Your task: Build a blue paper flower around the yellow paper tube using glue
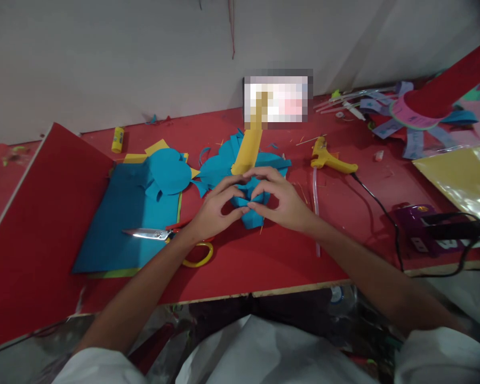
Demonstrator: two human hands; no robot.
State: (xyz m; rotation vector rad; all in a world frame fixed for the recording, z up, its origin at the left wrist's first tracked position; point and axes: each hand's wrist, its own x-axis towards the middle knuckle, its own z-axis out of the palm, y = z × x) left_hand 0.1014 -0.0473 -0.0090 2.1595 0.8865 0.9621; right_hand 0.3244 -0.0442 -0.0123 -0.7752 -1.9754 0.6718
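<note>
Near the middle of the red table, my left hand (pixel 220 207) and my right hand (pixel 280 198) pinch a small folded piece of blue paper (pixel 253 217) between thumbs and fingers, one at each side. The fingertips of both hands nearly meet above it. Just beyond lie more blue paper shapes (pixel 218 166), with a yellow paper strip (pixel 248 150) rising away from my fingers. By my left forearm rest scissors (pixel 198 256) with red and yellow handles, their blades over blue sheets (pixel 116 213). A rounded blue cutout (pixel 170 170) sits on those sheets.
Right of my hands are a yellow glue gun (pixel 332 160), a clear glue stick (pixel 316 213) and a purple box (pixel 424 229) with a black cord. A red board (pixel 36 229) leans at left. A yellow glue tube (pixel 118 140) and a blurred screen (pixel 278 98) stand near the wall.
</note>
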